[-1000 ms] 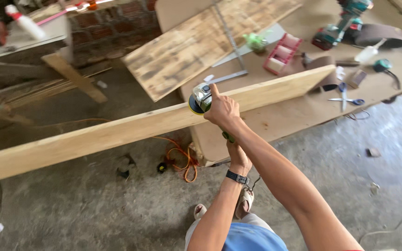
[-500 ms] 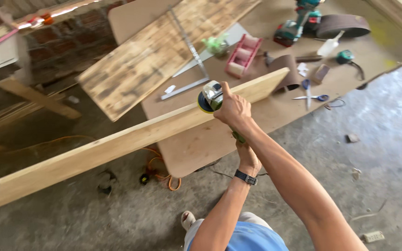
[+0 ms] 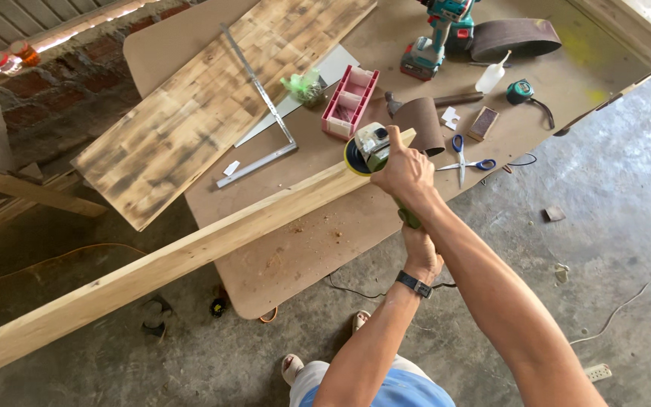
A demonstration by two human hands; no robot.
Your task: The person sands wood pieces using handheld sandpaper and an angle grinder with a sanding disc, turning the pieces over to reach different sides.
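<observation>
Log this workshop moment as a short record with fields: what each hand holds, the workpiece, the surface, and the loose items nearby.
right hand: grips the head of the angle grinder
left hand: on the grinder's green rear handle, a watch on the wrist
workpiece: long plank, lying slantwise across the table edge, the grinder at its far end
surface: brown table, sawdust on it
nearby: scissors, pink tray, metal square, cordless drill, tape measure, scorched wood panel
</observation>
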